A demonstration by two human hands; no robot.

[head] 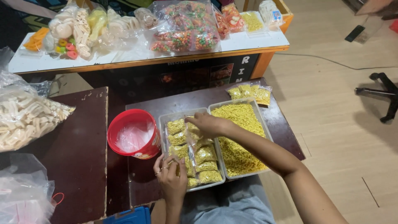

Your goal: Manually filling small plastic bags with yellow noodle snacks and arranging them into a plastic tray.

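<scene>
You sit at a low dark table (pixel 286 137) on a pale wood floor, with a counter of bagged snacks behind. Two shallow trays stand side by side: the right tray (pixel 265 120) holds loose yellow noodle snack, the left tray (pixel 163 120) holds filled small packets (pixel 206 154) in rows (flat, so they stack evenly). Your right hand (pixel 209 124) closes on a packet at the rows' upper end. Your left hand (pixel 172 176) pinches a packet at the near edge. A red tub (pixel 133 135) lined with plastic stands just left.
</scene>
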